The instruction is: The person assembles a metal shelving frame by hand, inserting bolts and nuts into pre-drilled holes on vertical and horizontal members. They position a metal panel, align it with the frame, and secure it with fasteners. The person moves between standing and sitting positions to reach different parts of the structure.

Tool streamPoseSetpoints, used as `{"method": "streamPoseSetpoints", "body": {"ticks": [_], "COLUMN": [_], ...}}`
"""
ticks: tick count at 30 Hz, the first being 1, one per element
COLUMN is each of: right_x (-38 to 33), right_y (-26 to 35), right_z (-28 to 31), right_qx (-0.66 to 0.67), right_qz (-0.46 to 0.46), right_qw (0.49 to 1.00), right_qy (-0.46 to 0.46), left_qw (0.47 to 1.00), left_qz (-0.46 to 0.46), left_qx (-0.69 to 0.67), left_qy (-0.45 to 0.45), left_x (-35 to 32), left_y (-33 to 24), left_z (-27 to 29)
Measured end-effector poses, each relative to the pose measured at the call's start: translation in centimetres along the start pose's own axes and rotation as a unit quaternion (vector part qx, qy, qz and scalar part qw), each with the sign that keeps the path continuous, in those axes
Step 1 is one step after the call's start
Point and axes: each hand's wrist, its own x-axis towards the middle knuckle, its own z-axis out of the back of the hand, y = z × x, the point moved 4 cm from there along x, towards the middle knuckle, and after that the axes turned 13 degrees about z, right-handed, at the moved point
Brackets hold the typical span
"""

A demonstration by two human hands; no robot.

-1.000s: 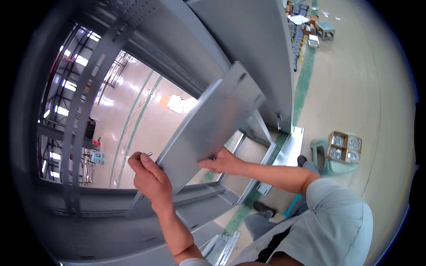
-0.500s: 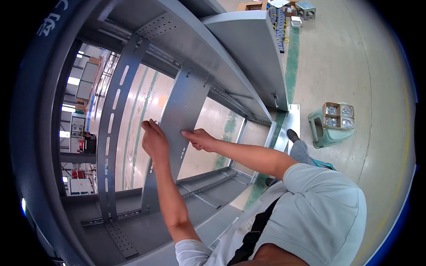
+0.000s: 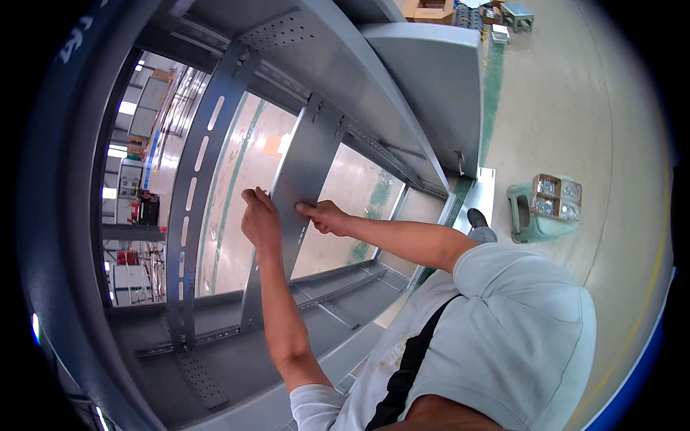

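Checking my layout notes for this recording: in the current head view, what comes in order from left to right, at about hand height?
Slotted grey bar, left hand, plain grey metal panel, right hand, dark shoe, pale green stool.

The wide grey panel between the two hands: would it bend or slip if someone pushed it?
The panel is probably stiff: it looks like sheet metal and appears flat and straight. Its smooth, faintly shiny face might feel slippery. It may resist tipping, since it spans the grey cabinet frame, though whether it's fastened I can't tell.
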Motion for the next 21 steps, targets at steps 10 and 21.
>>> {"method": "streamPoseSetpoints", "body": {"ticks": [10, 21], "right_x": [-0.9, -1.0], "right_y": [-1.0, -1.6], "right_z": [-0.8, -1.8], "right_qx": [-0.02, -0.039], "right_qz": [0.015, -0.029], "right_qw": [1.0, 0.998], "right_qy": [0.011, 0.032], "left_qw": [0.997, 0.997], "left_qz": [-0.057, -0.058], "left_qx": [-0.044, -0.052], "left_qy": [0.012, 0.014], "left_x": [0.5, 1.1], "left_y": [0.4, 1.0], "left_z": [-0.2, -0.8]}}
